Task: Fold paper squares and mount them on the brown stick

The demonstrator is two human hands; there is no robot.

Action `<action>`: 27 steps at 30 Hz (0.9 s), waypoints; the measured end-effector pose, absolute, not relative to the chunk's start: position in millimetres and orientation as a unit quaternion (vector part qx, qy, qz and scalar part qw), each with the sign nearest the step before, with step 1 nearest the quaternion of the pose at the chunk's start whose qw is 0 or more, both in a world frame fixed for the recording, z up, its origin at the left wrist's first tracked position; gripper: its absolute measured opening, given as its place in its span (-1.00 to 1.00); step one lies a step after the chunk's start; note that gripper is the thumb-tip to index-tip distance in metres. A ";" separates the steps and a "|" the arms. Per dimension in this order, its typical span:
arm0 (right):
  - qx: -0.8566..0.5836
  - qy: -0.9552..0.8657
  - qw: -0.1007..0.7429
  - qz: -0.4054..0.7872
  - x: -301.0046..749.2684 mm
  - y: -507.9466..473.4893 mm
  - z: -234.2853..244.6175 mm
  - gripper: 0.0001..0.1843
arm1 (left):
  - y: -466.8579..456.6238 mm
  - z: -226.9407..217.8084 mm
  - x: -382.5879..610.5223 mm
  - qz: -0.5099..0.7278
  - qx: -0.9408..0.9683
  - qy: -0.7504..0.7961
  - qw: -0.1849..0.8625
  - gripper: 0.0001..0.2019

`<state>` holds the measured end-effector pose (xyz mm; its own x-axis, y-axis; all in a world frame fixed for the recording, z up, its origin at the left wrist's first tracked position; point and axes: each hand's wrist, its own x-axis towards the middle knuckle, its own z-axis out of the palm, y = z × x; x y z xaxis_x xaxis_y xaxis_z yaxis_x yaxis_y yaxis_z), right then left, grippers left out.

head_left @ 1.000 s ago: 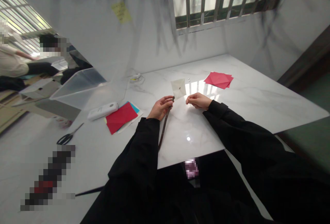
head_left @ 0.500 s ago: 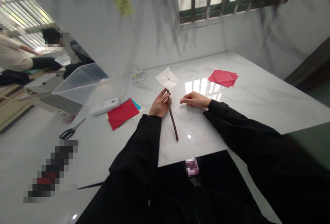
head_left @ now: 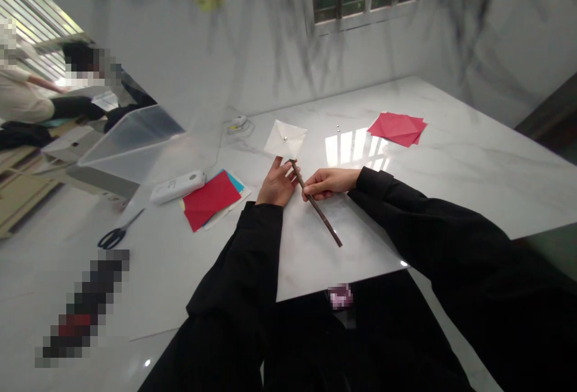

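A white folded paper pinwheel point(head_left: 285, 139) with a small pin at its centre is fixed to the top of a dark brown stick point(head_left: 322, 214). The stick slants down to the right over the white marble table point(head_left: 451, 163). My left hand point(head_left: 277, 184) holds the stick just under the paper, fingers curled round it. My right hand point(head_left: 325, 182) pinches the stick a little lower, right beside the left hand. Both arms are in black sleeves.
Red paper squares point(head_left: 399, 127) lie at the far right. A red and blue paper stack point(head_left: 208, 199), a white device point(head_left: 175, 186) and black scissors point(head_left: 118, 234) lie left. A clear plastic bin point(head_left: 135, 145) stands behind. Small pins point(head_left: 338, 129) lie near the glare. Other people sit far left.
My right hand moved left and took hold of the stick. The pinwheel tipped away onto the table side and the stick's lower end swung right.
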<state>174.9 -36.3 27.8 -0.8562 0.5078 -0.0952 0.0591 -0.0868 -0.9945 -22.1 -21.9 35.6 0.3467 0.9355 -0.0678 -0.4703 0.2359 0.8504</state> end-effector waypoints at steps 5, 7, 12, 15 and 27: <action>-0.222 -0.650 0.105 0.719 176.6 -42.8 32.3 -0.49 | -18.5 37.4 -20.6 0.516 0.362 0.317 0.709 -0.71; -0.229 -0.651 0.096 0.717 175.6 -44.4 34.8 -0.51 | -17.5 37.2 -19.7 0.535 0.349 0.318 0.700 -0.74; -0.246 -0.661 0.079 0.705 175.4 -48.5 39.7 -0.59 | -14.0 35.6 -19.5 0.547 0.327 0.317 0.702 -0.71; -0.249 -0.667 0.063 0.699 175.9 -50.4 42.0 -0.61 | -10.3 34.4 -18.7 0.564 0.323 0.304 0.696 -0.70; -0.351 -0.387 0.354 0.776 174.5 -33.6 34.2 -0.73 | 3.5 36.6 -7.2 0.542 0.315 0.322 0.710 -0.88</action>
<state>174.5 -33.6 34.2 -0.5028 0.8210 -0.2705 -0.2785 -0.4501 -0.8485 -7.2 3.5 36.6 0.2059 0.9717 -0.1159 -0.5656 0.2148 0.7962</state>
